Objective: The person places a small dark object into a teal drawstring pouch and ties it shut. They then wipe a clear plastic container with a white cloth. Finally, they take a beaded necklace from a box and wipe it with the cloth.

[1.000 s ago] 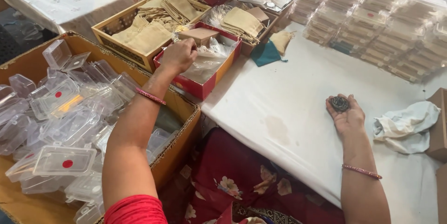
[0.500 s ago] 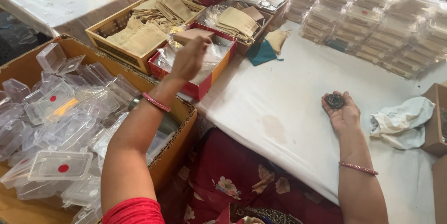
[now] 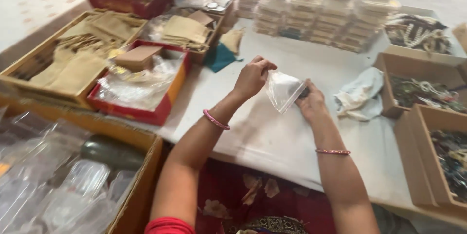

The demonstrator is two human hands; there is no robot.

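Fingers of left hand (image 3: 252, 76) pinch the top edge of a small clear plastic bag (image 3: 284, 90), held above the white tabletop (image 3: 272, 136). Right hand (image 3: 311, 101) grips the bag's other side; its fingertips are mostly hidden behind the plastic. Something dark sits at the bag's right edge, too blurred to identify. Crumpled pale cloth (image 3: 360, 95) just right. Red box (image 3: 141, 85) far left; cardboard boxes (image 3: 428, 117) cut off at right.

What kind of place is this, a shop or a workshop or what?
Probably a small hand-packing workspace for jewellery or trinkets. Stacks of clear plastic boxes line the white table, trays hold beige cloth pouches, and the left hand and right hand hold a small clear bag.
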